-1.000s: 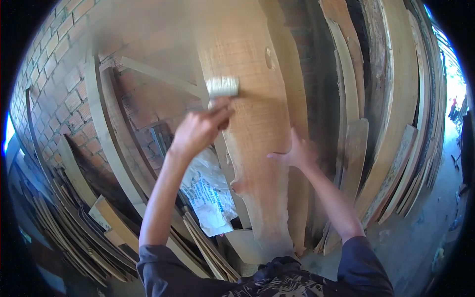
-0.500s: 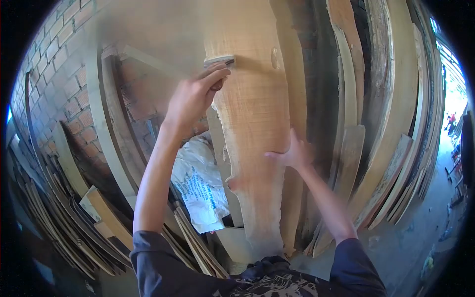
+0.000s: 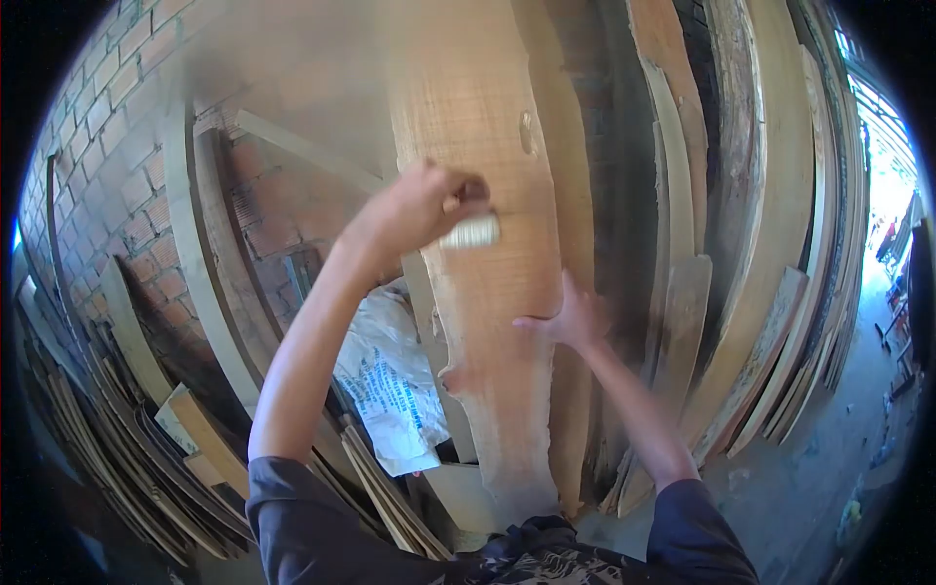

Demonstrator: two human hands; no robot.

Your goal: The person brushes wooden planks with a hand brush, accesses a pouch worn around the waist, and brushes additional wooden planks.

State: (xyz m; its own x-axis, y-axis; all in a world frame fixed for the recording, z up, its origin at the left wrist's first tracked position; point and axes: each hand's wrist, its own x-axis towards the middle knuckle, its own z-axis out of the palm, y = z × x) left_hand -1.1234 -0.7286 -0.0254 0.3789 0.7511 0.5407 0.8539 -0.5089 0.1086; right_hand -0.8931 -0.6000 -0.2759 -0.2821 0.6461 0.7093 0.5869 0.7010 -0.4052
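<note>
Brush [image 3: 472,232] sits gripped in left fingers [image 3: 466,185], right fingers [image 3: 569,295] spread against plank [image 3: 497,278], sack's [image 3: 375,330] blue print [image 3: 390,390] unreadable

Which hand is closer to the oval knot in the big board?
Left. The left hand, holding the brush, is below the knot and to its left; the right hand is farther down, at the right edge of the board.

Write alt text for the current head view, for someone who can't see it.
A person's left hand holds a brush in front of a tall wooden board, while the right hand rests against the board's right edge. Nearby are a white sack, more planks and a brick wall.
</note>
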